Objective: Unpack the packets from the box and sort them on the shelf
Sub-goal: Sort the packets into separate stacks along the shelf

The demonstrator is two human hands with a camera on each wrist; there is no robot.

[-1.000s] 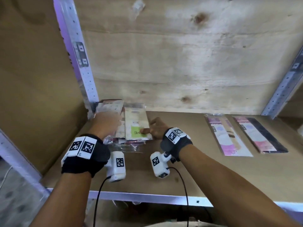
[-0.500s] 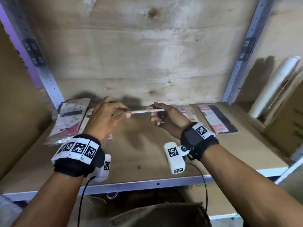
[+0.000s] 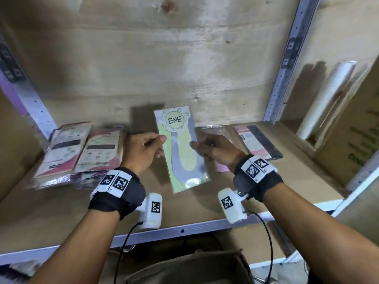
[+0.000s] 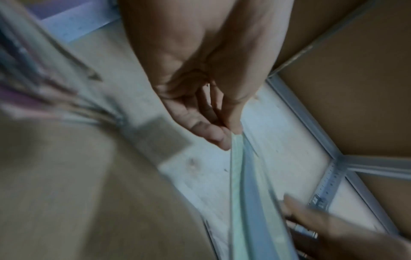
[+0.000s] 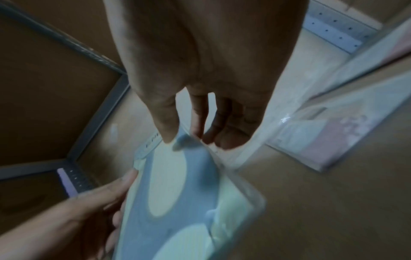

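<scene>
On the left of the shelf [image 3: 205,206] we see a loose pile of packets [image 3: 82,152], pink and white, overlapping one another against the left upright [image 3: 30,103]. Just right of the pile our left hand [image 3: 143,150] pinches the left edge of a green packet [image 3: 182,148] between thumb and fingers. The green packet, marked "ENE" at its top, is held up above the shelf in the middle, its face turned to us and its top tilted toward the back wall [image 3: 164,58]. Our right hand [image 3: 215,148] pinches its right edge, thumb on the front and fingers behind. Behind and right of that hand two pink packets [image 3: 256,144] lie flat on the shelf. Beyond the right upright [image 3: 287,64] a white roll [image 3: 326,99] leans in the next bay, beside a box [image 3: 352,144].
</scene>
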